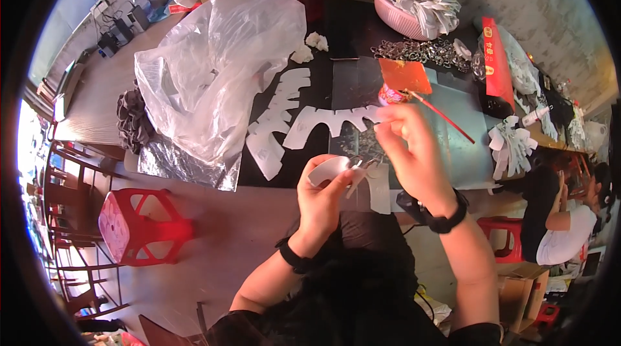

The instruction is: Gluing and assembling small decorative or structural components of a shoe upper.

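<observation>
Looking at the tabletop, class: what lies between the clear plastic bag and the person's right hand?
White notched pieces lie between the clear plastic bag and the right hand, as the head view shows.

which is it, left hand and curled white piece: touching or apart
Touching: the head view shows the left hand gripping the curled white piece between thumb and fingers.

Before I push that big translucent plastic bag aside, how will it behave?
The plastic bag will probably flop and crumple, since its thin film is wrinkled. Its puffed, translucent body suggests little weight for its size.
</observation>
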Motion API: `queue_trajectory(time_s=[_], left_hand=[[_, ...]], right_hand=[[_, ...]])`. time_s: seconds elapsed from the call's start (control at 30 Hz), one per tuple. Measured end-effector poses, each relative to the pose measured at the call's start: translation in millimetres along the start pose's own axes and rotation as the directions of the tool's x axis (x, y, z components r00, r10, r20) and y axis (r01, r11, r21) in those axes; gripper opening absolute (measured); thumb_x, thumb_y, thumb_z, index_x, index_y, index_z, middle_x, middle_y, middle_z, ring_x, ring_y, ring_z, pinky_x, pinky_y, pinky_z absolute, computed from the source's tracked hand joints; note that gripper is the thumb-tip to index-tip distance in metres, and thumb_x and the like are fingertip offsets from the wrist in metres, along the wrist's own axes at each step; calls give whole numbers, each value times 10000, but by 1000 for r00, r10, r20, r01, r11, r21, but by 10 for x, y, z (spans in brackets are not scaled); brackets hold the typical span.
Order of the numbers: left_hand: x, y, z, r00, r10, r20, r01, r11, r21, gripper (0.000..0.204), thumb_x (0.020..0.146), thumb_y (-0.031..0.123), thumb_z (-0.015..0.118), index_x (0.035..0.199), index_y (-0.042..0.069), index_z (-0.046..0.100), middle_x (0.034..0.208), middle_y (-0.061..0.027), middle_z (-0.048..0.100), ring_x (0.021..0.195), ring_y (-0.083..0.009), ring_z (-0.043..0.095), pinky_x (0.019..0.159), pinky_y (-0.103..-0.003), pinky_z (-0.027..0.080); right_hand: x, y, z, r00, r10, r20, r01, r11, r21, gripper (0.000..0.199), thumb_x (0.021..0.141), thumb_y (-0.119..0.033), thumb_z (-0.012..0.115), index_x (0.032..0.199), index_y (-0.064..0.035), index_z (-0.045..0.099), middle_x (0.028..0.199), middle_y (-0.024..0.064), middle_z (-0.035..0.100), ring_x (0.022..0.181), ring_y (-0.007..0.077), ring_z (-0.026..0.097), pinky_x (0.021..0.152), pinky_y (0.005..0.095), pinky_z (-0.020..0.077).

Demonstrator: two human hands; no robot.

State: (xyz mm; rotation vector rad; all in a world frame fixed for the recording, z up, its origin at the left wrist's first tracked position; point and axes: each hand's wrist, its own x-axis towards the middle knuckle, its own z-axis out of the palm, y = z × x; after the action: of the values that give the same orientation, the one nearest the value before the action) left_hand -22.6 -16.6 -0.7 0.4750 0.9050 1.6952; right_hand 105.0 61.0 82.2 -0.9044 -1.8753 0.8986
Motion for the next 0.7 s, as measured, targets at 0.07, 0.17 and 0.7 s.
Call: queue_trajectory(time_s=[0.07,0.17,0.7], left_hand=[[-3,-37,-43,998,-29,-54,25,998,-60,263,815,-73,660,1024,38,546,912,-39,626,806,-112,615,708,-243,507],[-12,95,-101,993,-49,-106,47,999,-23,256,824,-72,641,1033,39,540,895,-33,618,774,-112,604,684,-244,501],[71,160,-37,993,-29,-119,30,1000,7,223,857,0,638,1047,80,552,956,-12,607,880,-119,585,783,-273,476]], right_hand=[[-132,-444,-115,999,-53,-11,51,839,542,478,983,-365,481,1317,-35,395,1155,72,500,864,218,576,795,347,439],[-307,-755,-84,990,-138,29,81,724,685,596,971,-468,436,1370,-36,338,1250,89,443,803,247,589,796,412,431],[-632,-762,-572,988,-155,-22,138,792,595,461,971,-378,436,1260,-20,409,1164,100,465,798,222,572,757,368,435]])
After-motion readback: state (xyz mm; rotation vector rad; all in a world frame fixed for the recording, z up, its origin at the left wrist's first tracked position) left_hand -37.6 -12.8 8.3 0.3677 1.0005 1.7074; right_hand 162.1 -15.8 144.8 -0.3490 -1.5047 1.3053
